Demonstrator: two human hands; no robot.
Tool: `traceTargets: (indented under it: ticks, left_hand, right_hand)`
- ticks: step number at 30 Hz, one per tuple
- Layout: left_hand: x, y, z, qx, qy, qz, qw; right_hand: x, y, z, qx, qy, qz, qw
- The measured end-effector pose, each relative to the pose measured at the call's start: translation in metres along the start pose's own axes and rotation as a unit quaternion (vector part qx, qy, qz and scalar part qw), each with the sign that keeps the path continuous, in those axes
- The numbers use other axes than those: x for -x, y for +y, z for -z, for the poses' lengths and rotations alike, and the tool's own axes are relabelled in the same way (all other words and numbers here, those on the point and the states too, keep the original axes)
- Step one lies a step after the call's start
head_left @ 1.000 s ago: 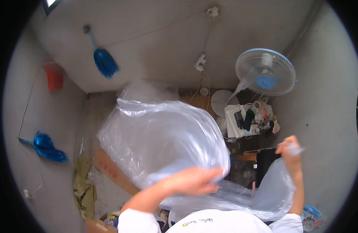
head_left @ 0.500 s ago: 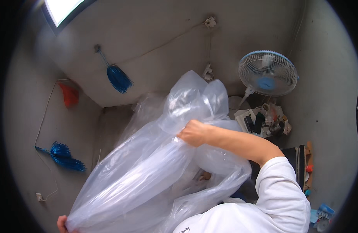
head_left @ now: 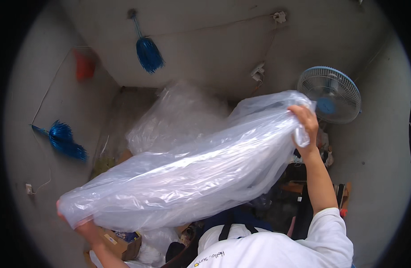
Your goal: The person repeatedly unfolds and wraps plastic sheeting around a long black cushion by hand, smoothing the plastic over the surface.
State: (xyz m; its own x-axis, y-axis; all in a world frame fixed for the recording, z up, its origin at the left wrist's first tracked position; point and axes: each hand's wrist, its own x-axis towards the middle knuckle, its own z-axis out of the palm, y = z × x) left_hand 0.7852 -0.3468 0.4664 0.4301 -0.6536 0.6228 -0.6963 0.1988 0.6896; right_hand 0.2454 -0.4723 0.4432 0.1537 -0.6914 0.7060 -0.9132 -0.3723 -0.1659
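A large sheet of clear plastic film (head_left: 183, 178), gathered into loose folds, stretches across my front from lower left to upper right. My left hand (head_left: 83, 221) grips its lower left end, with the fingers partly covered by the film. My right hand (head_left: 306, 125) is closed round the upper right end, and a short flap of film hangs over beside the fingers. Between the two hands the film sags slightly and shines in creases. Behind it lies a further heap of clear plastic (head_left: 178, 116) near the far wall.
A fan (head_left: 330, 96) stands at the right, just beyond my right hand. Blue tinsel tassels (head_left: 149, 54) hang on the walls, near an orange-red piece (head_left: 84, 65). At lower left are a cardboard box (head_left: 118, 243) and more plastic (head_left: 154, 245). A white socket (head_left: 257, 71) hangs at the back wall.
My right hand has moved up and to the right with its end of the film, drawing it out lengthwise. My left hand has risen a little. The whole view has shifted.
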Motion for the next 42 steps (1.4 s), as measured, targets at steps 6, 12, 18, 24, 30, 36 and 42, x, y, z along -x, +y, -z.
traceTargets:
  ticks: [6,12,18,24,30,36,42]
  left_hand:
    - [0.156,-0.141,0.026,-0.429,-0.226,0.052,0.873]
    - [0.287,-0.255,-0.001,0.185,0.083,0.696,0.689]
    - [-0.030,-0.195,-0.010,0.184,0.307,0.253,0.899]
    - [0.092,-0.244,0.023,-0.552,-0.487,0.022,0.677]
    - [0.214,-0.255,-0.109,-0.420,-0.508,0.201,0.724]
    - [0.327,-0.292,-0.198,-0.436,-0.520,0.207,0.705]
    - [0.476,-0.272,-0.193,-0.403,-0.687,0.367,0.480]
  right_hand:
    - [0.265,0.078,0.022,-0.096,-0.705,-0.202,0.673]
    - [0.259,0.061,-0.076,-0.442,-0.036,-0.786,0.431]
    - [-0.049,-0.022,-0.112,-0.751,-0.048,-0.451,0.480]
    - [0.080,0.102,-0.185,-0.138,-0.373,-0.339,0.852]
    - [0.158,0.047,-0.236,-0.049,-0.386,-0.176,0.904]
    - [0.245,-0.005,-0.233,-0.122,-0.478,-0.092,0.865]
    - [0.432,-0.003,-0.115,-0.038,-0.562,-0.171,0.809]
